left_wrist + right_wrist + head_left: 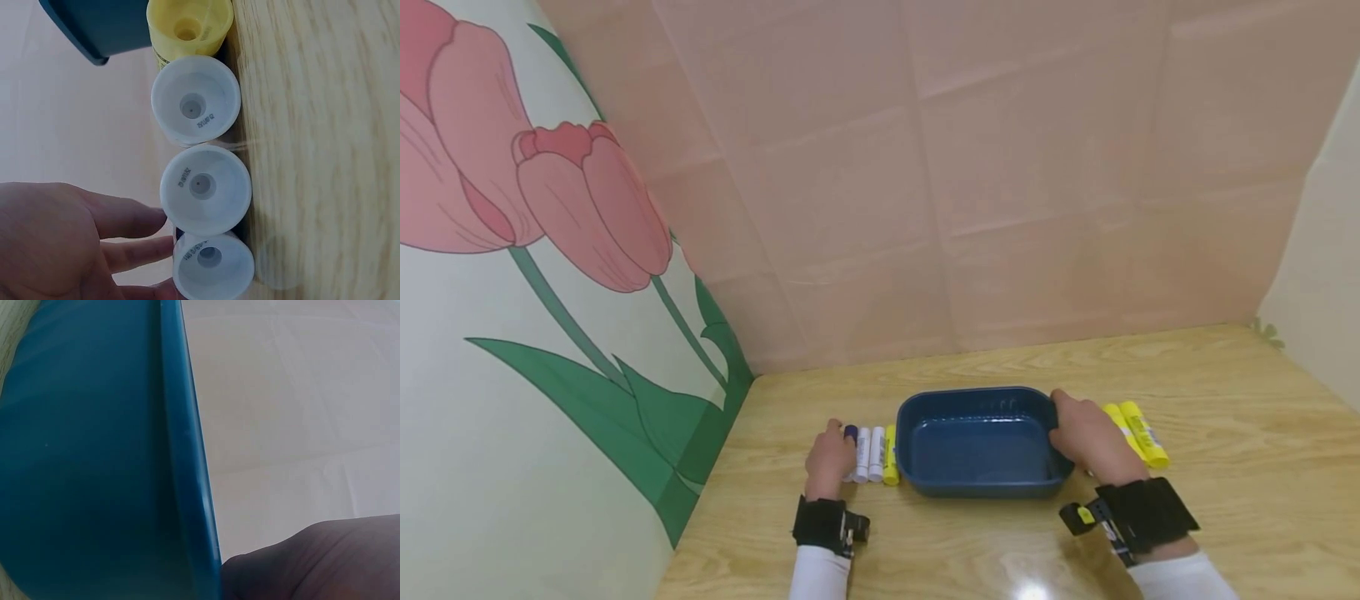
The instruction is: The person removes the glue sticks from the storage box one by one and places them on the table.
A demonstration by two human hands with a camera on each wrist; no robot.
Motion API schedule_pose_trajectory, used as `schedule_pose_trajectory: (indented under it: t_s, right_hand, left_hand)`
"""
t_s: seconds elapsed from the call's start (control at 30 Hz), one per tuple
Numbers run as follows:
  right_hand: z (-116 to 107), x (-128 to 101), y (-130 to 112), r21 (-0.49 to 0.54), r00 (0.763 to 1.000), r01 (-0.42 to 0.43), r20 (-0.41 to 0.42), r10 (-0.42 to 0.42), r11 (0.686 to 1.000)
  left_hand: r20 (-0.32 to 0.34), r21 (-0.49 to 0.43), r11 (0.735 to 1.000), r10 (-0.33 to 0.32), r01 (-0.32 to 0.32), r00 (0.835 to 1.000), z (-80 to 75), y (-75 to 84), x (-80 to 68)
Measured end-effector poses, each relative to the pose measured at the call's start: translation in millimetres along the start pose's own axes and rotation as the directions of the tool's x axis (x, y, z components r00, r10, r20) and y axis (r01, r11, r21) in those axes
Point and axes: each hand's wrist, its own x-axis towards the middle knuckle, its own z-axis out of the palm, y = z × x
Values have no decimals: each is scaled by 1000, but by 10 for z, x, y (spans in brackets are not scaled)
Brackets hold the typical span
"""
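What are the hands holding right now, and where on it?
The right hand grips the blue tray by its right rim. The left hand touches the leftmost glue stick in the row; a full grip cannot be told.

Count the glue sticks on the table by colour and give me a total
Yellow glue sticks: 3, one left of the blue tray, two right of it.
White glue sticks: 2.
Dark blue-capped stick: 1, at the left hand.
Total: 6.
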Motion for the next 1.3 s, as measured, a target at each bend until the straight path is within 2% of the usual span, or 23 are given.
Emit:
schedule_pose_trajectory:
  t_s: [0.47, 1.1, 1.3]
  right_hand:
    - [1, -11, -77, 25, 999, -30, 13, 29, 999]
    - [-16, -45, -45, 42, 998, -55, 13, 54, 998]
    - [-24, -70, -59, 69, 998, -62, 12, 61, 996]
  left_hand:
    - [-50, 18, 999, -35, 36, 998, -56, 2, -43]
    - [-61, 12, 1000, -13, 14, 998, -56, 30, -40]
    - [-90, 28, 999, -24, 26, 996, -67, 59, -49]
